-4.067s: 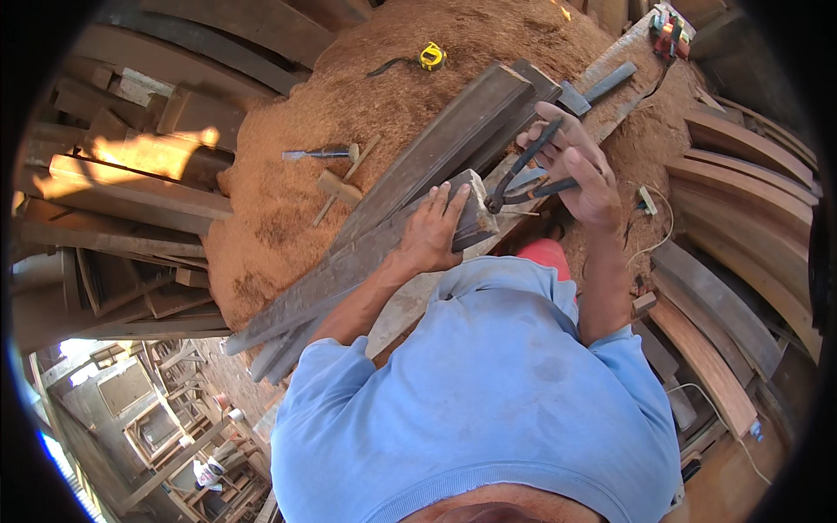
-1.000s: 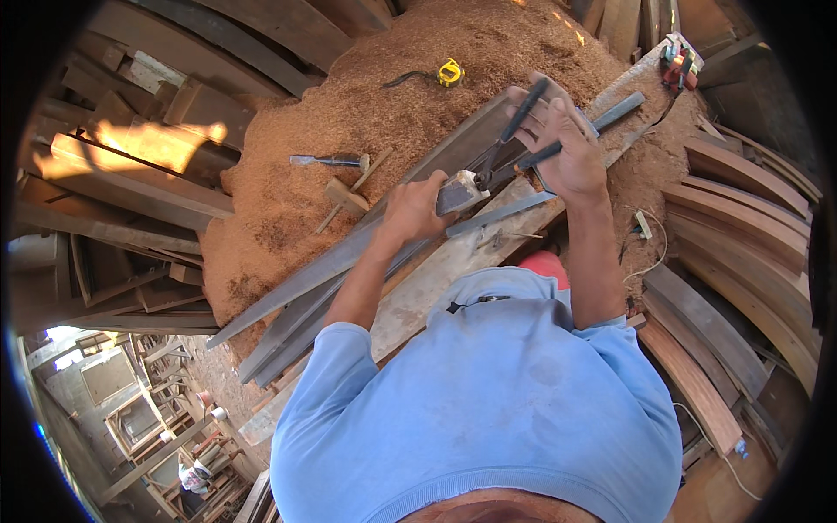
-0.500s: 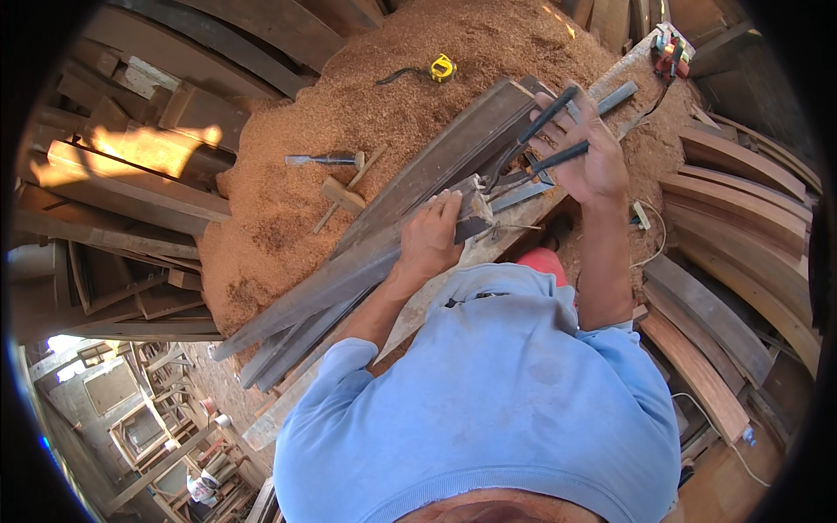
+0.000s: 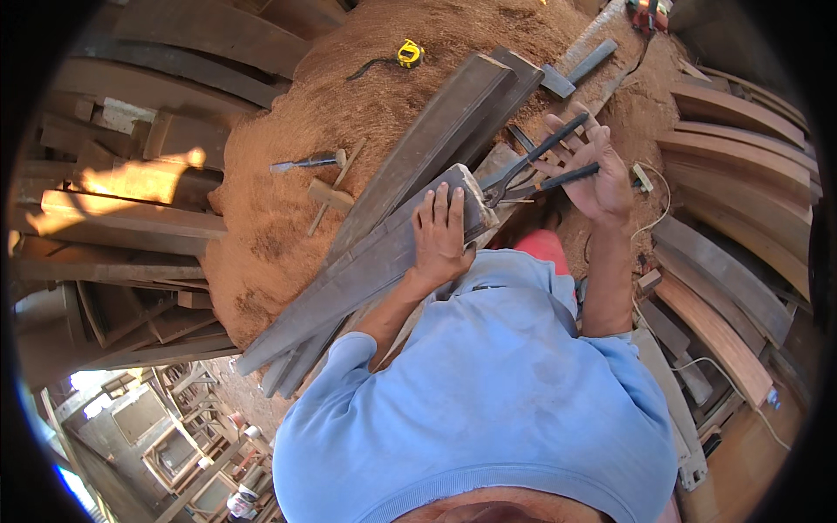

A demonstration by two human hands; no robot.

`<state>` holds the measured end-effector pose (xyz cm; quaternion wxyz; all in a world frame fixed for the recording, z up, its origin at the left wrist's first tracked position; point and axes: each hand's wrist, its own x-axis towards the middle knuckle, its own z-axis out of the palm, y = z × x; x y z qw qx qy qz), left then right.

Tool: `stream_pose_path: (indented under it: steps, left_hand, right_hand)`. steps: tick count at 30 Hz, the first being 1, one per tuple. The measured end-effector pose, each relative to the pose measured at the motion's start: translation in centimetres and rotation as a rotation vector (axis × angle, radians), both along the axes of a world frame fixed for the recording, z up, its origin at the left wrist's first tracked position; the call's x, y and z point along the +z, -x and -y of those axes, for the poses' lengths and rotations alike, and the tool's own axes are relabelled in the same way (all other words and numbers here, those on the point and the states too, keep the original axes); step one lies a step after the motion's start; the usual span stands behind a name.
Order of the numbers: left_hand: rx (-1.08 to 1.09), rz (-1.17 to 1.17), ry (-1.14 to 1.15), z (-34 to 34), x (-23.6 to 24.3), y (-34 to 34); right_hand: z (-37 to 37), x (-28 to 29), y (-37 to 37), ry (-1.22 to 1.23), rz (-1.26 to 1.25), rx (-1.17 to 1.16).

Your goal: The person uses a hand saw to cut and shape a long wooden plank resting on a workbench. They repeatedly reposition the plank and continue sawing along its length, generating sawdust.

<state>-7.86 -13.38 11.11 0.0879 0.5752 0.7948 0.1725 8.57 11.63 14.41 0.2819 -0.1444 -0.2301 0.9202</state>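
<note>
My left hand grips a long dark board near its pale, rough upper end, fingers laid over the top. My right hand loosely holds pincers with black handles, fingers spread around the handles. The pincers' jaws are at the board's end, around what looks like a nail, too small to be sure. More dark boards lie behind. A hammer lies beyond them. A chisel and a wooden tool with a crossbar rest on shavings to the left.
A heap of sawdust and shavings surrounds the work. A yellow tape measure and a red power tool with a cord sit at the back. Stacked timber lines the left, curved pieces the right. Wooden frames stand at lower left.
My left hand now shows its fingers stretched over the board's end. The pincers have tilted and moved slightly down since half a second ago. The whole view has shifted a little.
</note>
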Motion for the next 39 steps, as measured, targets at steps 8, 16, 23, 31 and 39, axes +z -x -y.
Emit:
stream_pose_path:
  steps: [8, 16, 23, 31, 39]
  left_hand:
    - [-0.193, 0.645, 0.039, -7.7, 5.7, 5.0]
    - [-0.147, 0.725, 0.109, -10.4, 4.9, 4.1]
    - [-0.117, 0.753, 0.000, -10.2, 2.5, 4.8]
    - [-0.165, 0.702, 0.062, -11.0, 2.4, 5.4]
    - [-0.180, 0.767, 0.120, -11.4, 2.0, 5.6]
  right_hand:
    - [1.9, 3.1, 1.7, -0.345, -0.040, 0.077]
    - [2.1, 5.6, 1.4, -0.595, 0.158, 0.111]
    - [1.8, 4.1, 0.5, -0.615, 0.243, 0.225]
    - [3.0, 2.0, 5.3, -0.490, 0.164, -0.260]
    - [1.4, 0.6, 7.9, -0.432, 0.086, -0.216]
